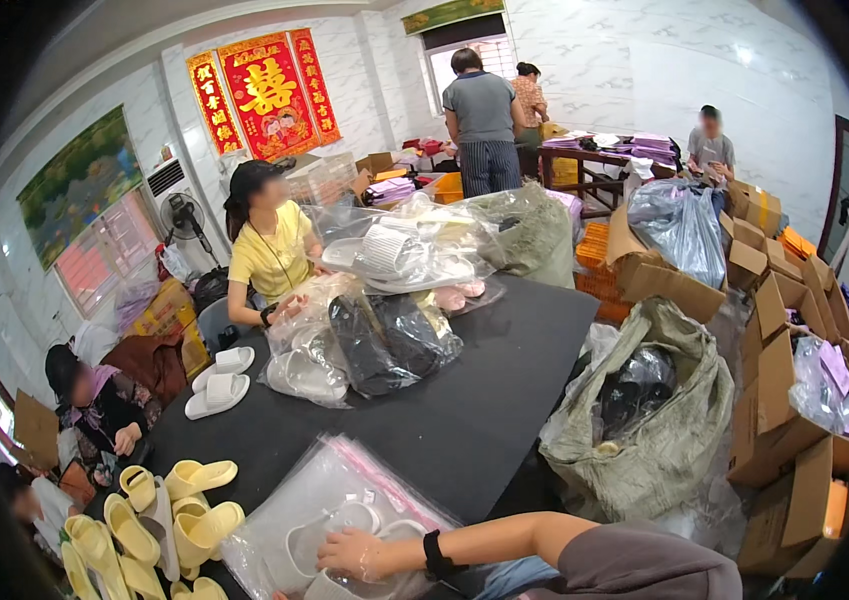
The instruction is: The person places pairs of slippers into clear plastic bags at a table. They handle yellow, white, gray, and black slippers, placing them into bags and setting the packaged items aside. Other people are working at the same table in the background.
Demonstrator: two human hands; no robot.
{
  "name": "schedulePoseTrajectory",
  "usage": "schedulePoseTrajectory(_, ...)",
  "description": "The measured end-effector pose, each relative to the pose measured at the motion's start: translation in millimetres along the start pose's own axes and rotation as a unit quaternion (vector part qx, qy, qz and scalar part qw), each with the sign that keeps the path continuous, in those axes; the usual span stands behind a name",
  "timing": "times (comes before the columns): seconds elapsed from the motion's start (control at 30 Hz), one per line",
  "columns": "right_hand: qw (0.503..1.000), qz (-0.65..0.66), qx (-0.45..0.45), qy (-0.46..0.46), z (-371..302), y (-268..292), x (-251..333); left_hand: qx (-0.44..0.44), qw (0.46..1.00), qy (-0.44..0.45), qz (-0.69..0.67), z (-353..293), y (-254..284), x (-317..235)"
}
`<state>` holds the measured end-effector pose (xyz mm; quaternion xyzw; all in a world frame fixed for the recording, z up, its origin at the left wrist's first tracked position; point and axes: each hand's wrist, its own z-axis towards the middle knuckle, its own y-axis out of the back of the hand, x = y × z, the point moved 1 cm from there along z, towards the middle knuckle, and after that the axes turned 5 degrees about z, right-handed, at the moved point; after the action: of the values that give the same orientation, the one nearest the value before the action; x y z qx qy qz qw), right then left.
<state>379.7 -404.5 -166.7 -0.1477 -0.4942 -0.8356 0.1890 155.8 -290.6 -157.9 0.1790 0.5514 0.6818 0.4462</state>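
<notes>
Plenty of bare black tabletop [494,400] beyond the clear bags [294,490], out to the right edge; little room leftward, beside crowded yellow slippers [132,532]. Pale slippers [356,516] on or inside the bags' near half, long axes slanting near-left to far-right, toe ends unclear. Right hand [352,553] over them, fingers bent, clamped or merely resting impossible to tell; left hand's state likewise.

Black fan [183,212] near the wall, red wall hangings [267,95], open cardboard boxes [766,435], orange crates [593,272]
</notes>
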Motion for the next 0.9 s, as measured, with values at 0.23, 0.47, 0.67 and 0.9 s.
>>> schedulePoseTrajectory(0.23,0.996,-0.009,0.078,-0.037,3,20,6,-0.012,0.999,0.032,-0.030,-1,-12,2)
schedulePoseTrajectory(0.47,0.998,0.040,0.030,-0.026,-31,43,-18,0.013,1.000,0.016,-0.006,-2,-25,13)
schedulePoseTrajectory(0.67,0.997,-0.034,0.022,0.065,-29,43,-24,0.023,0.999,-0.015,0.037,-2,-26,9)
schedulePoseTrajectory(0.9,0.968,0.129,0.209,0.047,22,13,-30,0.040,0.996,-0.008,0.076,1,-23,3)
